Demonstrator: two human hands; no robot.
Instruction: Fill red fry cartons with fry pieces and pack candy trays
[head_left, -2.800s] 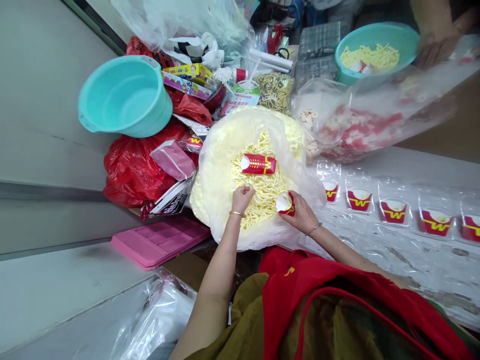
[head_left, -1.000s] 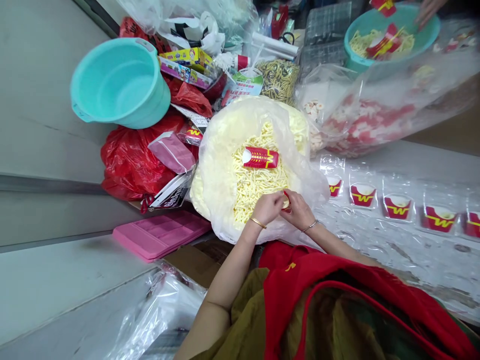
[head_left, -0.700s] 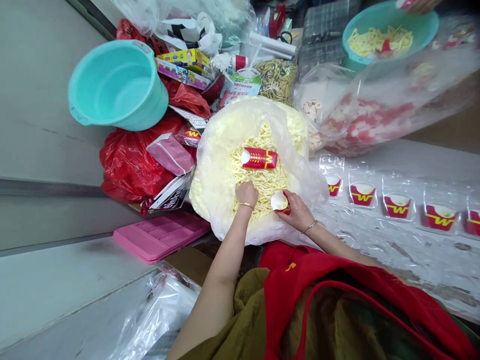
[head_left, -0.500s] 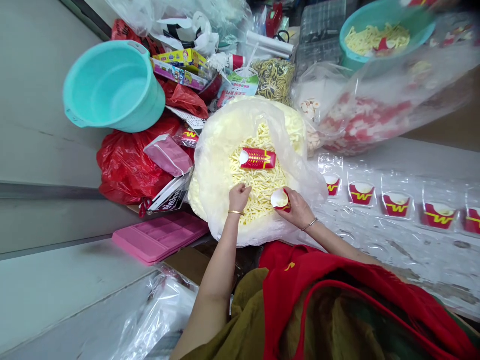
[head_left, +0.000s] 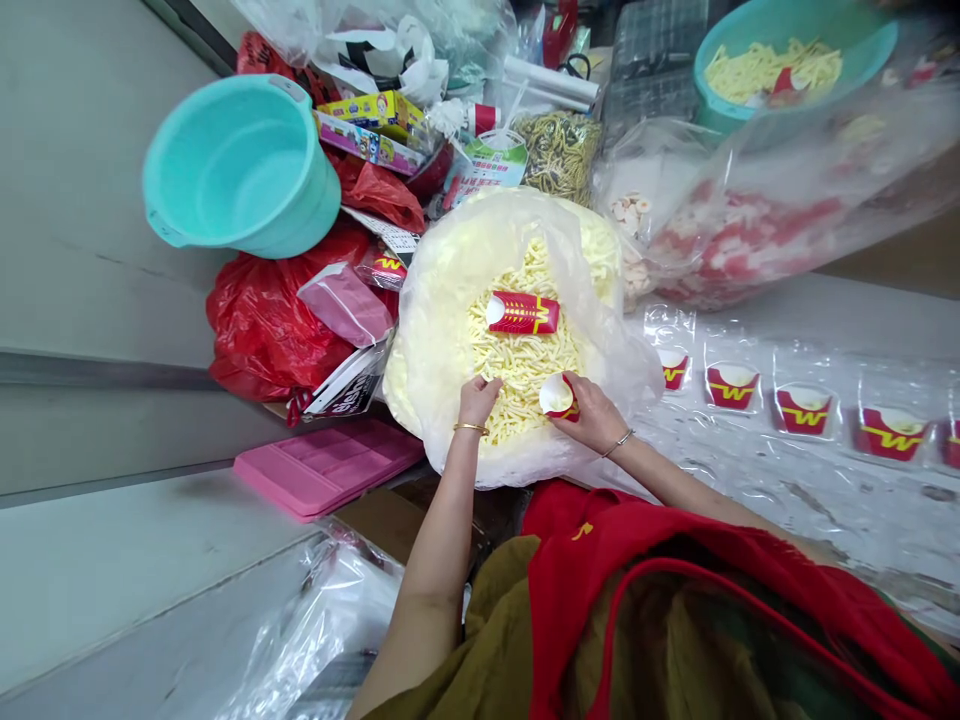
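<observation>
My right hand (head_left: 592, 415) grips a small red-and-white fry carton (head_left: 573, 408), its white mouth tilted toward the left with pale pieces inside. Close by on the left is my left hand (head_left: 477, 402), fingers drawn together just over the pale yellow fry-shaped sticks (head_left: 525, 365). Whatever sits between those fingertips is too small to make out. The loose sticks lie in a large open plastic bag (head_left: 442, 260). On top of them rests a second red fry carton (head_left: 534, 314), lying flat with its yellow zigzag showing.
A row of red cartons in clear packs, one of them a packed carton (head_left: 802, 410), stands on the right. An empty turquoise tub (head_left: 240, 170) sits at left above a red bag (head_left: 277, 320) and a pink tray (head_left: 322, 465). Another turquoise tub (head_left: 709, 90) holds sticks.
The whole view has shifted slightly to the right. My left fingers have moved a little among the sticks, and the carton in my right hand has turned its mouth slightly.
</observation>
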